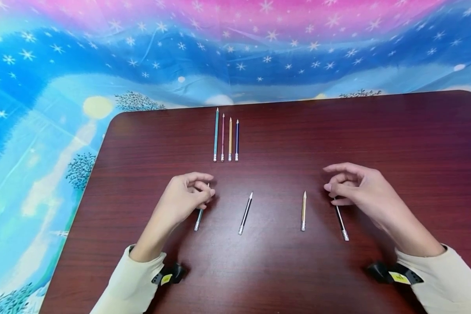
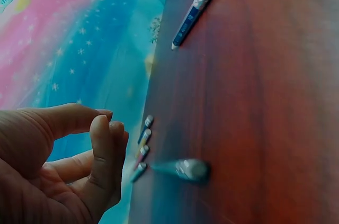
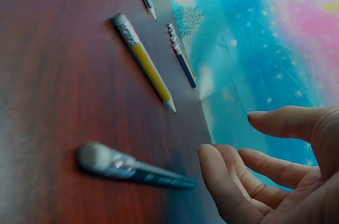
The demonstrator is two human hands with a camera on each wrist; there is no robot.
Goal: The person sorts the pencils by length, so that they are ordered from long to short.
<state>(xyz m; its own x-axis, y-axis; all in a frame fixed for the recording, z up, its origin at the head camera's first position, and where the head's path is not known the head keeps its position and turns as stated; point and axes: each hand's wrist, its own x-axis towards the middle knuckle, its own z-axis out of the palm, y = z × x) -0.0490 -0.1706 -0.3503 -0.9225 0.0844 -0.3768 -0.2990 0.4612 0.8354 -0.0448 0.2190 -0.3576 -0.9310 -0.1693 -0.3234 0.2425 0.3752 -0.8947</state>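
Observation:
My left hand (image 1: 186, 194) hovers over a teal pencil (image 1: 198, 221), fingers loosely bent with nothing between them. In the left wrist view, that pencil's eraser end (image 2: 193, 170) lies apart from the fingers. On the other side, my right hand (image 1: 351, 185) hangs above a dark pencil (image 1: 341, 224), and a gap shows between thumb and fingers in the right wrist view. The dark pencil (image 3: 143, 175) lies below that hand. Between the hands lie a black pencil (image 1: 246, 213), tilted slightly, and a short yellow pencil (image 1: 304, 213). Both hands partly cover the tips of the outer pencils.
Toward the back edge of the dark red wooden table (image 1: 282, 279) several pencils stand side by side in a row: teal (image 1: 216, 135), pink (image 1: 223, 138), orange-yellow (image 1: 230, 139) and dark blue (image 1: 237, 140). A snowflake-patterned cloth (image 1: 235, 52) hangs behind the table.

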